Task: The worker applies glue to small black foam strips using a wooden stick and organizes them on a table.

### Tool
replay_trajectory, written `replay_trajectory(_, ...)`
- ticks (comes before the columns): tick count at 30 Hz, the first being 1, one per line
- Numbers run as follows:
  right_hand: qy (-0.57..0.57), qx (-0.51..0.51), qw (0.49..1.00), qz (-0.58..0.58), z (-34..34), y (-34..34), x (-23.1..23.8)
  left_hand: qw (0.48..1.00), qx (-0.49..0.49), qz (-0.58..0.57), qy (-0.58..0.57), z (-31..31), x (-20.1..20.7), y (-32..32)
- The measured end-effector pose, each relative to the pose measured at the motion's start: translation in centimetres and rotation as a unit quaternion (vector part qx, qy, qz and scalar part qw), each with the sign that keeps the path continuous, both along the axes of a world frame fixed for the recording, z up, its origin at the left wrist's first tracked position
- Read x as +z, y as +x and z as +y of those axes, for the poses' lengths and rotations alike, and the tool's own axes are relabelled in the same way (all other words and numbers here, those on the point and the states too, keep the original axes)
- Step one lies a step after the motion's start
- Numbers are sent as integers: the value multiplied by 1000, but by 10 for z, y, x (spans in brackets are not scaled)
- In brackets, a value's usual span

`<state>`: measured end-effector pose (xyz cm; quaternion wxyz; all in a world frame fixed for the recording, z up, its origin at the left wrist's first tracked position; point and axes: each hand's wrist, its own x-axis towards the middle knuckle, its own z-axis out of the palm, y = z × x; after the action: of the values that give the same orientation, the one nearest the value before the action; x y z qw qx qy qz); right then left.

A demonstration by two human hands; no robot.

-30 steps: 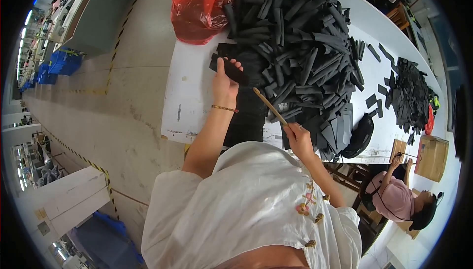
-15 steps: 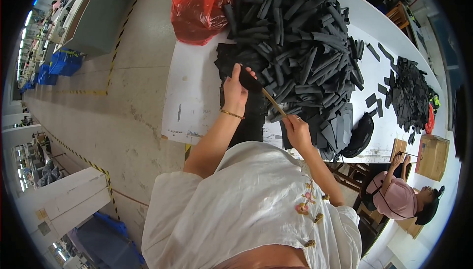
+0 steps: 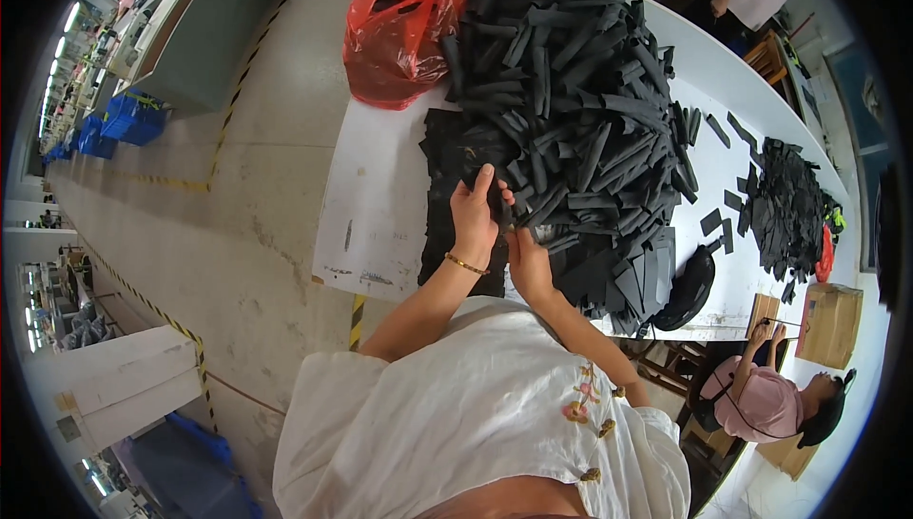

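Observation:
My left hand point(image 3: 478, 218), a beaded bracelet at its wrist, is closed around a dark black fabric piece point(image 3: 486, 183), thumb pointing up along it. Close beside it on the right, my right hand point(image 3: 529, 264) is pinched at the lower end of that piece. The thin light-brown stick seen in this hand a moment ago is now hidden by the fingers and the fabric. Under both hands lies a black sheet or stack of cloth point(image 3: 440, 224) on the white table point(image 3: 366, 200). A large heap of rolled black strips point(image 3: 580, 110) rises just beyond my right hand.
A red plastic bag point(image 3: 399, 39) sits at the table's far left corner. Flat grey-black pieces point(image 3: 639, 276) and a black pouch point(image 3: 687, 289) lie to the right. Farther right are a smaller black heap point(image 3: 785, 200), a cardboard box point(image 3: 830, 326) and a seated co-worker point(image 3: 761, 395).
My right hand has moved left and up to my left hand, and the exposed stick between them has gone from sight. My left hand sits lower and slightly farther right in the picture.

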<state>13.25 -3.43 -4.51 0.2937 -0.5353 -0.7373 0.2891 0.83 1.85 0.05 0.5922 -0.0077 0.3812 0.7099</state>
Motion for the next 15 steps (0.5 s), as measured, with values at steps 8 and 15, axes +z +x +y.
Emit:
replay_trajectory(8,-89,105,990,-7,-45,55,12,992,25,68,-99,15,-19,-22)
replay_trajectory(15,-110,98,982,-120,-79,111,89,996,-69,-34,-49,17,-40,-8)
